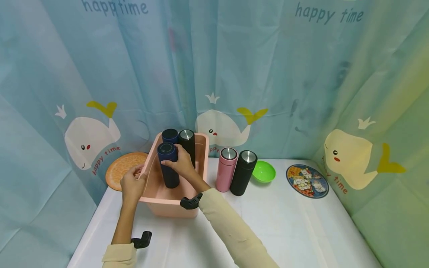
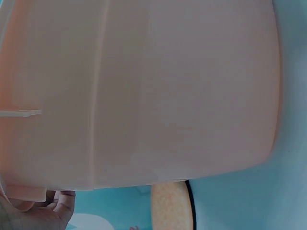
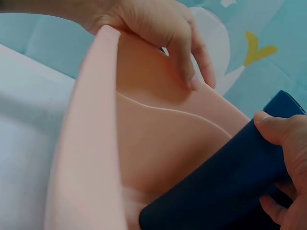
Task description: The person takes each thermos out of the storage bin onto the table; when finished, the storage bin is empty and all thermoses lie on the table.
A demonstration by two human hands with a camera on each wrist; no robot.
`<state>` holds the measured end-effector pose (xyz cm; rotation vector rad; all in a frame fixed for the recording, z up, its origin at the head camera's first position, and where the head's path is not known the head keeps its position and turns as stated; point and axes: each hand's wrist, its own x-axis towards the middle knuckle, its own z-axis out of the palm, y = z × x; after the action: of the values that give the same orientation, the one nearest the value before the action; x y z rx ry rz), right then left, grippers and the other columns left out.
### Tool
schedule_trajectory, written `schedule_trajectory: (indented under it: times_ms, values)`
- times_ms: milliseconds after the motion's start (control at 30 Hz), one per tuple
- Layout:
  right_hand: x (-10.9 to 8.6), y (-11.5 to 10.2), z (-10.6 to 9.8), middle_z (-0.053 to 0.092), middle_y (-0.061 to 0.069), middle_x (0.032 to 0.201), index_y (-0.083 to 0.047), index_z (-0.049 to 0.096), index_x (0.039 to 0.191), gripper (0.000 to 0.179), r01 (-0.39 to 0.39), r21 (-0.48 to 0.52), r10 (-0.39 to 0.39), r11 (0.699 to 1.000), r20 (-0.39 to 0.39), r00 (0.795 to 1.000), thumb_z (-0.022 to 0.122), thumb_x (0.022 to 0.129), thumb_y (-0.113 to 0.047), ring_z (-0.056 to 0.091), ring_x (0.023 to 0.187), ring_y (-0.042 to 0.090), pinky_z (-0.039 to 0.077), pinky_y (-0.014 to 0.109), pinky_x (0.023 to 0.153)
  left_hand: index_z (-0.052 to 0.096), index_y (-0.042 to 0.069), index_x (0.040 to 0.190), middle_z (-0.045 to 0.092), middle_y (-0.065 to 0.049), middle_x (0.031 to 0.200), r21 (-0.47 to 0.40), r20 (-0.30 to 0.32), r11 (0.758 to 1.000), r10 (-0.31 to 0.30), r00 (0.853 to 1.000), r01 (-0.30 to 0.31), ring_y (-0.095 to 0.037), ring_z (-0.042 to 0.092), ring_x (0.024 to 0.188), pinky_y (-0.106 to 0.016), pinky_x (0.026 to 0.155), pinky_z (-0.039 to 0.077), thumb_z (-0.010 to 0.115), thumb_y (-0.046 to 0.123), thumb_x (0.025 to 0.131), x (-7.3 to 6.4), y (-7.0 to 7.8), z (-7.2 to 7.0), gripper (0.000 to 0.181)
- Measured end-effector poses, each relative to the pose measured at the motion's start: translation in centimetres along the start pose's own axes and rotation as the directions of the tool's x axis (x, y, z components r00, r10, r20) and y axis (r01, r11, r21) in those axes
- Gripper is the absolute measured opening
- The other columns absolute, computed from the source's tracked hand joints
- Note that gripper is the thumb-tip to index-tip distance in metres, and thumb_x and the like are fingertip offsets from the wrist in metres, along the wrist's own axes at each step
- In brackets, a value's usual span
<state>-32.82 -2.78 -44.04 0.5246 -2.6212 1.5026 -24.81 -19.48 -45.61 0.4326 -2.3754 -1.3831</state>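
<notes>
A peach plastic bin stands on the table, with its outer wall filling most of the left wrist view. My left hand grips its left rim, fingers over the edge. With my right hand I hold a dark blue thermos bottle near its top, inside the bin. In the right wrist view that thermos slants down into the bin; whether its base touches the floor is hidden. Behind it in the bin stand another dark blue thermos and a black thermos with a silver lid.
Right of the bin, a pink thermos and a black thermos stand side by side. Beyond them are a green bowl and a patterned oval mat. An orange round mat lies left of the bin. Curtains hang behind the table.
</notes>
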Motion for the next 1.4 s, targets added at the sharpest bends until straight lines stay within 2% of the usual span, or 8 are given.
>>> schedule_trajectory:
  times_ms: [233, 667, 967, 1200, 1400]
  values:
    - [0.0, -0.5, 0.35, 0.057, 0.014, 0.138, -0.005, 0.04, 0.142, 0.075, -0.016, -0.005, 0.016, 1.0, -0.013, 1.0, 0.079, 0.082, -0.024, 0.058, 0.125, 0.027, 0.046, 0.042, 0.105, 0.062, 0.002, 0.127, 0.067, -0.021, 0.121, -0.008, -0.005, 1.0, 0.006, 1.0, -0.006, -0.036, 0.067, 0.108, -0.049, 0.09, 0.053, 0.062, 0.007, 0.091, 0.0, 0.08, -0.13, 0.037]
    - [0.02, -0.36, 0.32, 0.055, 0.015, 0.139, -0.002, 0.042, 0.142, 0.075, -0.023, -0.067, 0.023, 0.997, -0.01, 1.0, 0.078, 0.082, -0.029, 0.056, 0.126, 0.028, 0.044, 0.043, 0.106, 0.062, 0.001, 0.128, 0.068, -0.021, 0.12, -0.004, -0.003, 1.0, 0.01, 1.0, -0.01, -0.034, 0.068, 0.106, -0.048, 0.089, 0.053, 0.062, 0.008, 0.091, 0.08, -0.06, -0.04, 0.037]
    - [-0.19, -0.27, 0.43, 0.059, 0.014, 0.135, -0.006, 0.04, 0.143, 0.078, -0.051, -0.054, 0.052, 0.997, 0.004, 0.999, 0.08, 0.08, -0.03, 0.062, 0.12, 0.028, 0.049, 0.043, 0.1, 0.062, 0.002, 0.128, 0.067, -0.021, 0.121, -0.001, -0.001, 1.0, 0.007, 1.0, -0.007, -0.035, 0.068, 0.107, -0.048, 0.09, 0.052, 0.062, 0.008, 0.091, 0.01, -0.21, -0.1, 0.038]
    - [-0.56, -0.11, 0.47, 0.06, 0.015, 0.134, -0.004, 0.04, 0.142, 0.077, -0.015, -0.035, 0.015, 0.999, 0.001, 1.0, 0.08, 0.081, -0.028, 0.062, 0.119, 0.028, 0.05, 0.042, 0.099, 0.062, 0.001, 0.127, 0.067, -0.022, 0.12, 0.005, -0.002, 1.0, 0.023, 1.0, -0.023, -0.036, 0.068, 0.106, -0.047, 0.089, 0.054, 0.062, 0.007, 0.091, -0.07, -0.37, 0.02, 0.036]
    - [-0.56, 0.16, 0.24, 0.064, 0.015, 0.129, -0.003, 0.044, 0.138, 0.073, 0.036, -0.019, -0.036, 0.999, -0.034, 0.999, 0.081, 0.079, -0.026, 0.064, 0.116, 0.027, 0.052, 0.04, 0.097, 0.062, 0.001, 0.127, 0.067, -0.022, 0.12, -0.005, -0.004, 1.0, 0.028, 1.0, -0.028, -0.036, 0.068, 0.106, -0.048, 0.089, 0.054, 0.063, 0.007, 0.091, -0.05, -0.09, 0.02, 0.036]
